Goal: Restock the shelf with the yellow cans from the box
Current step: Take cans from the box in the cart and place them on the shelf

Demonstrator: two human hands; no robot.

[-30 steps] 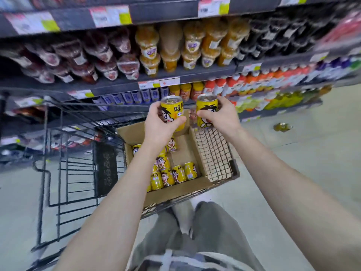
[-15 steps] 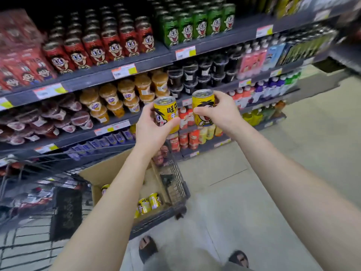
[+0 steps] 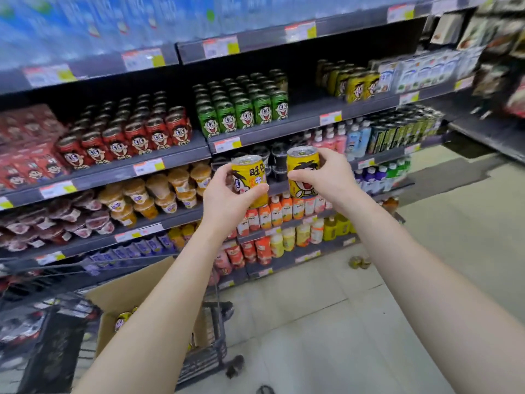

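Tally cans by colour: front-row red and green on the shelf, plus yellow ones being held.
red cans, front row: 6
green cans, front row: 5
yellow cans, held: 2
total: 13

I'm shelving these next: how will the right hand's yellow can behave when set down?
Likely stiff: the right hand grips the yellow can with no visible denting. Round-sided, apt to roll if laid flat; upright, probably stable like the green cans.

Left hand (image 3: 227, 201) gripping yellow can (image 3: 250, 177), right hand (image 3: 329, 177) gripping second yellow can (image 3: 301, 169), before shelf (image 3: 181, 157)
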